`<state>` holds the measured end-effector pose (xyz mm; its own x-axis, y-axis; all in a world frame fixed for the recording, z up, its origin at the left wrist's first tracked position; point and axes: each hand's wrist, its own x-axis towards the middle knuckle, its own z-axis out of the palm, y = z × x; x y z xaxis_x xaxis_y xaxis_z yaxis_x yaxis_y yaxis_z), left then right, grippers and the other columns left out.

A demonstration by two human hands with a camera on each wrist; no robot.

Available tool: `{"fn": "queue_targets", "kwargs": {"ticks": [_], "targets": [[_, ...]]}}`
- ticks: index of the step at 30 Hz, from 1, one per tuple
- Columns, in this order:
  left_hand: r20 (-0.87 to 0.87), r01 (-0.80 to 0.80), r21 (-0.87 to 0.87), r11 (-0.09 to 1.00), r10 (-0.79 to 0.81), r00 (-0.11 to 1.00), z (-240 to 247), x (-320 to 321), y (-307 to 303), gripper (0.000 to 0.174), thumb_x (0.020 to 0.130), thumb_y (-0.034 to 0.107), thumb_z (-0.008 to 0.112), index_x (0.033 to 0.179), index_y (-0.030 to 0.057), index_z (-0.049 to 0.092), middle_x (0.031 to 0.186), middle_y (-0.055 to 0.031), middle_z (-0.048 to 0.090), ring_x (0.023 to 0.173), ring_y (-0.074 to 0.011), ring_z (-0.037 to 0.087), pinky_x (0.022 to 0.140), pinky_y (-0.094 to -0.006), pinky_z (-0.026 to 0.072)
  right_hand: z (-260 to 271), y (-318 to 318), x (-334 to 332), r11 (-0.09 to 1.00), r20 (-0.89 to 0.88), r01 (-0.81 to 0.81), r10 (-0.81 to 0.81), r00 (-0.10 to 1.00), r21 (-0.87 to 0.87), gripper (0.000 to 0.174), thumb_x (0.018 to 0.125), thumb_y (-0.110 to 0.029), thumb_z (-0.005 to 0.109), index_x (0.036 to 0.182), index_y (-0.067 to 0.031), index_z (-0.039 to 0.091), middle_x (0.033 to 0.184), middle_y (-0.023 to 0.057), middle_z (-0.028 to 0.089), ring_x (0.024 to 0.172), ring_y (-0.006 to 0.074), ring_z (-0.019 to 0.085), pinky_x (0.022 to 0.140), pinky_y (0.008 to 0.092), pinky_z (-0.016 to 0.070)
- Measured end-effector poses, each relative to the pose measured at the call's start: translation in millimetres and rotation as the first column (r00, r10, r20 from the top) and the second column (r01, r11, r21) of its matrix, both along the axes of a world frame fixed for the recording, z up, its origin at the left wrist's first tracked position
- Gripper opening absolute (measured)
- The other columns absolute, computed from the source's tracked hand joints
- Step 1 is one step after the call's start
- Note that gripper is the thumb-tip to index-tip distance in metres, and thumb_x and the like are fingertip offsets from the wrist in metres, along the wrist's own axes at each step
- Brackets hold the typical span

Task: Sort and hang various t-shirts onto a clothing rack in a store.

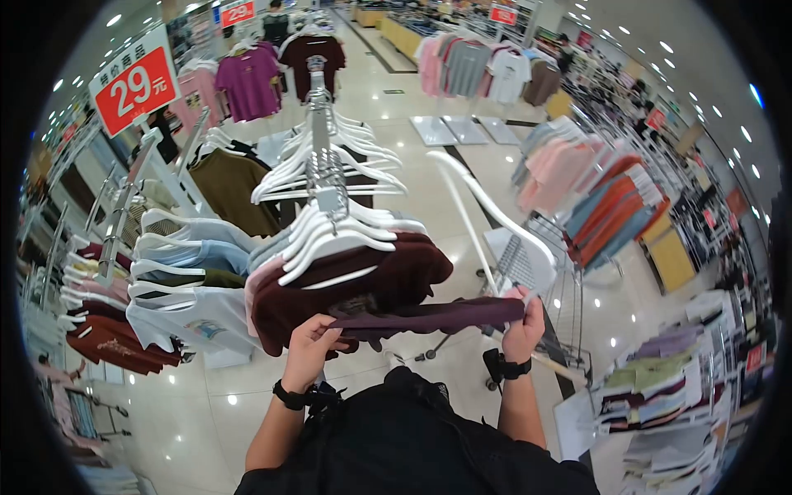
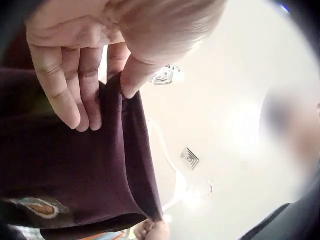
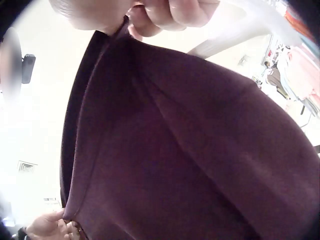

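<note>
Maroon T-shirt (image 1: 429, 315) is stretched level between both hands. The left hand (image 1: 309, 351) pinches one end, its fingers (image 2: 75, 85) pressed on the cloth against the thumb, and the right hand (image 1: 524, 330) clamps the other end in curled fingers (image 3: 165, 12). A white hanger (image 1: 483, 202) rises just above the right fingers. Beyond the left fingers a rack (image 1: 322, 157) of hangered shirts stands on the glossy shop floor (image 1: 412, 107). A wire cart (image 1: 516, 262) sits just past the right fingers, its contents unclear.
</note>
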<state>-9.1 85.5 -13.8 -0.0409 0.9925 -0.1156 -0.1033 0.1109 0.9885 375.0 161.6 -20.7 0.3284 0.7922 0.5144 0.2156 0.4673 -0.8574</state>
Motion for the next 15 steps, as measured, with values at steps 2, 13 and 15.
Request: {"fn": "queue_targets", "kwargs": {"ticks": [2,13,15], "targets": [[0.354,0.036,-0.06,0.998,-0.013,0.935,-2.0,12.1,-11.0,0.007,0.102,0.004,0.06,0.107,0.0003,0.064,0.109,-0.0099,0.072,0.096,-0.016,0.072,0.083,-0.0337,0.0626,-19.0,-48.0,20.7,0.999,0.023,0.041,-0.041,0.999,0.028,0.031,0.105,-0.011,0.06,0.132,0.0037,0.064,0.1,0.0003,0.063,0.09,0.0074,0.057,0.082,0.023,0.0459],[0.62,0.171,-0.213,0.962,-0.002,0.785,-7.0,46.4,-52.4,0.022,0.102,0.019,0.05,0.114,0.0059,0.063,0.106,-0.0075,0.072,0.096,-0.0182,0.069,0.085,-0.0346,0.0593,-15.3,-181.0,66.7,0.989,0.41,-0.133,0.149,0.9,-0.068,0.02,0.088,-0.014,0.064,0.093,0.0014,0.075,0.075,0.0164,0.071,0.061,0.0321,0.069,0.058,0.037,0.052],[0.636,0.163,-0.165,0.973,-0.021,0.772,-8.4,52.2,-65.9,0.021,0.102,0.02,0.052,0.113,0.0066,0.065,0.102,-0.0051,0.072,0.091,-0.0153,0.067,0.078,-0.0302,0.0553,-16.8,-187.3,73.4,0.979,0.501,-0.184,0.202,0.841,-0.087,0.019,0.085,-0.009,0.062,0.091,0.0001,0.077,0.083,0.0165,0.076,0.064,0.031,0.071,0.06,0.0366,0.0544]]}}
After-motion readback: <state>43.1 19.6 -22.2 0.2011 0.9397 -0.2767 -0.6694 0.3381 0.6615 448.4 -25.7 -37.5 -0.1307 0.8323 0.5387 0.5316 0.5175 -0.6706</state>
